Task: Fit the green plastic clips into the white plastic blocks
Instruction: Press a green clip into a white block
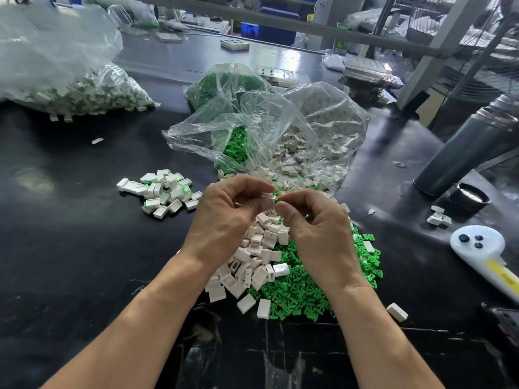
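Observation:
My left hand (224,217) pinches a white plastic block (267,198) between thumb and fingers. My right hand (314,231) pinches a green plastic clip (277,194) whose end meets the block's side. Both hands hover above a loose pile of white blocks (258,259) that lies against a spread of green clips (311,290) on the black table. A small heap of blocks with green clips in them (165,192) lies to the left of my hands.
Open clear bags of green clips (233,147) and white blocks (306,147) sit behind my hands. A large bag of filled blocks (84,91) is at the far left. A grey flask (466,153), its cap (471,196) and a white handheld device (483,254) lie right.

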{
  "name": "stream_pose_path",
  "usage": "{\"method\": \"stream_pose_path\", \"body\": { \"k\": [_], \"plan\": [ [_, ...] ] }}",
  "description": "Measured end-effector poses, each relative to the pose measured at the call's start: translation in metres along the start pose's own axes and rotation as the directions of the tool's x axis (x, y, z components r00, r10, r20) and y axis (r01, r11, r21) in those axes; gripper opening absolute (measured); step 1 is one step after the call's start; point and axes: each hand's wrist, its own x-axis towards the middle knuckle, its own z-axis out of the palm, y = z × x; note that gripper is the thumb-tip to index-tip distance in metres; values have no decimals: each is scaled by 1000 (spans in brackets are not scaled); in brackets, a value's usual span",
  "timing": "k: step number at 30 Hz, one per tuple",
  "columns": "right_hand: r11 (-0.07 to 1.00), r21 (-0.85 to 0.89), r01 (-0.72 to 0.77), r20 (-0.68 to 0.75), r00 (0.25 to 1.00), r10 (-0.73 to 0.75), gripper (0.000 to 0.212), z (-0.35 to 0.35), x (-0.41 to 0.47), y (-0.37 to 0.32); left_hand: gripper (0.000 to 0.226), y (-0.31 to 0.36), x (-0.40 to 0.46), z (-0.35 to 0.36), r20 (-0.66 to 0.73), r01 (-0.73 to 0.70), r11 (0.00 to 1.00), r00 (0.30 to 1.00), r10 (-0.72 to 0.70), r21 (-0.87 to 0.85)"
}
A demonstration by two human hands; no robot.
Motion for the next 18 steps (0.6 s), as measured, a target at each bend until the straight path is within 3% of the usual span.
{"method": "stream_pose_path", "body": {
  "k": [15, 18],
  "plan": [
    [975, -189, 114, -21, 993, -120, 11, -2, 0, -8, 17, -1, 2, -5, 64, -38, 994, 997, 32, 102],
    [987, -137, 79, -27, 996, -83, 11, -2, 0, -6, 19, -2, 2, -4, 54, -48, 994, 998, 42, 103]
  ]
}}
